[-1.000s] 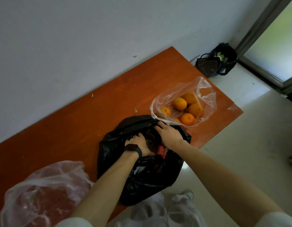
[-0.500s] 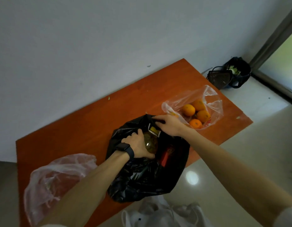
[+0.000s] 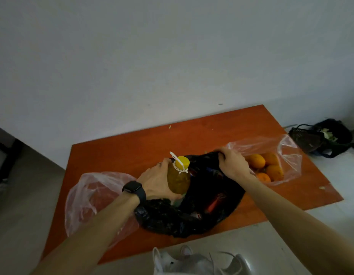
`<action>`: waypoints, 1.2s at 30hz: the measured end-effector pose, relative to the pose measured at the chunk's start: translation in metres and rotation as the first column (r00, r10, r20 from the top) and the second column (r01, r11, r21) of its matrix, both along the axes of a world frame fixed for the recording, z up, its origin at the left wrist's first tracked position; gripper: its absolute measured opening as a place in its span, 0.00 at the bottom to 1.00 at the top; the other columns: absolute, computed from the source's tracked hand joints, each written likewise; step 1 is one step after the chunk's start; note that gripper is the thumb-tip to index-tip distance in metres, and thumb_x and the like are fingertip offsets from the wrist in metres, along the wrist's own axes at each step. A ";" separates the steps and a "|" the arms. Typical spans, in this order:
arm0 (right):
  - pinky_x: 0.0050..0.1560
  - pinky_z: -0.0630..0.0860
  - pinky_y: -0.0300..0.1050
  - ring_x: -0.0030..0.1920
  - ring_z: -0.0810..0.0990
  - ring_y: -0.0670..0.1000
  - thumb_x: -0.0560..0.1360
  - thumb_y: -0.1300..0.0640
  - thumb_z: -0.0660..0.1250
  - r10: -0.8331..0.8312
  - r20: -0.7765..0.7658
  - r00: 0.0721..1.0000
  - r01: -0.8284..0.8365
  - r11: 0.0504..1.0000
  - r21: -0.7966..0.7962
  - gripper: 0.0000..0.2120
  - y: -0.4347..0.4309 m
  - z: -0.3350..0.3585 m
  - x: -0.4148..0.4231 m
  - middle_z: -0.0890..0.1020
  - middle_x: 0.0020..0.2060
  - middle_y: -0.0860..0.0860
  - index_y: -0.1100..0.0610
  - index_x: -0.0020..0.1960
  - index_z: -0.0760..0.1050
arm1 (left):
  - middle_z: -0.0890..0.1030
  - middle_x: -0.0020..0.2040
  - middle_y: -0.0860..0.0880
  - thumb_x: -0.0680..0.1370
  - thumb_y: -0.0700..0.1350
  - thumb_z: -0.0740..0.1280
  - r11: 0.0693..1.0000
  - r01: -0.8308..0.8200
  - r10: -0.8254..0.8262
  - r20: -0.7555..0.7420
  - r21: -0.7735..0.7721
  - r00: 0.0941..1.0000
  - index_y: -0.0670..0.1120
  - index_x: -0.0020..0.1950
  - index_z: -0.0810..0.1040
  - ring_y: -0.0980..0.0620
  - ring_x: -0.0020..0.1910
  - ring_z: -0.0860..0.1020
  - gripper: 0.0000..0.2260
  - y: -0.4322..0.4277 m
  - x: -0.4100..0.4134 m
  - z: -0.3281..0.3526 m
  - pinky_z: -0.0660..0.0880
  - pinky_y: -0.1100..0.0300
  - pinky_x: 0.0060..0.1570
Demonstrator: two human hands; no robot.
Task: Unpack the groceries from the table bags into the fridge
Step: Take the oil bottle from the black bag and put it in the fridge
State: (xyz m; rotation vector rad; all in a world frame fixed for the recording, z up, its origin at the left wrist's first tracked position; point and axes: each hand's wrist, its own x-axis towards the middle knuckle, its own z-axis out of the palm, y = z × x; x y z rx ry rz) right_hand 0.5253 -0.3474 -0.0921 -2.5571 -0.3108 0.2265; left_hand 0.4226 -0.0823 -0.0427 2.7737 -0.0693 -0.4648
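Observation:
A black plastic bag (image 3: pixel 194 219) lies open on the orange table (image 3: pixel 132 147). My left hand (image 3: pixel 155 180), with a dark watch on the wrist, grips a bottle of yellow-orange liquid (image 3: pixel 179 178) with a yellow cap, lifted upright out of the bag's mouth. My right hand (image 3: pixel 232 164) pinches the bag's far rim and holds it up. Red and dark packages show inside the bag. A clear bag of oranges (image 3: pixel 271 163) sits just right of my right hand. A clear bag with something red (image 3: pixel 92 197) lies at the left, partly under my left forearm.
A white wall backs the table. A black basket and a dark bag (image 3: pixel 323 138) sit on the pale floor past the table's right end. White fabric (image 3: pixel 194 262) shows at the bottom edge. Dark furniture stands at the far left.
My left hand has pulled the bottle up out of the black bag; its yellow cap now shows. My right hand still holds the bag's rim. The view has tilted up and shifted left.

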 end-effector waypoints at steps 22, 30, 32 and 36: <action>0.67 0.73 0.51 0.70 0.69 0.40 0.69 0.35 0.74 0.113 -0.040 0.993 -0.054 0.718 0.694 0.42 0.002 0.130 -0.045 0.70 0.71 0.37 0.37 0.77 0.57 | 0.78 0.60 0.53 0.49 0.77 0.69 0.848 -0.023 0.268 0.389 -0.530 0.882 0.52 0.68 0.68 0.51 0.56 0.78 0.52 -0.053 0.102 0.177 0.78 0.50 0.57; 0.51 0.79 0.34 0.58 0.78 0.37 0.62 0.50 0.84 -0.390 0.234 0.891 0.079 0.639 0.765 0.48 -0.050 0.195 -0.053 0.77 0.58 0.38 0.36 0.70 0.56 | 0.80 0.58 0.54 0.55 0.72 0.74 0.626 0.213 0.162 0.392 -0.751 0.906 0.51 0.67 0.71 0.52 0.54 0.80 0.46 -0.171 0.148 0.249 0.80 0.52 0.53; 0.49 0.78 0.33 0.56 0.80 0.37 0.62 0.51 0.84 -0.470 0.249 0.847 0.115 0.619 0.777 0.46 -0.084 0.203 -0.065 0.80 0.55 0.38 0.37 0.68 0.58 | 0.80 0.58 0.52 0.58 0.67 0.76 0.450 0.263 0.110 0.345 -0.853 0.932 0.48 0.69 0.71 0.53 0.54 0.81 0.45 -0.208 0.139 0.246 0.80 0.58 0.49; 0.54 0.82 0.45 0.58 0.80 0.43 0.61 0.50 0.84 -0.605 0.230 0.762 0.190 0.549 0.814 0.45 -0.154 0.203 -0.112 0.80 0.54 0.37 0.46 0.71 0.64 | 0.82 0.60 0.45 0.60 0.65 0.79 0.221 0.243 -0.176 0.206 -0.945 0.963 0.46 0.69 0.72 0.45 0.57 0.82 0.44 -0.295 0.096 0.199 0.80 0.44 0.55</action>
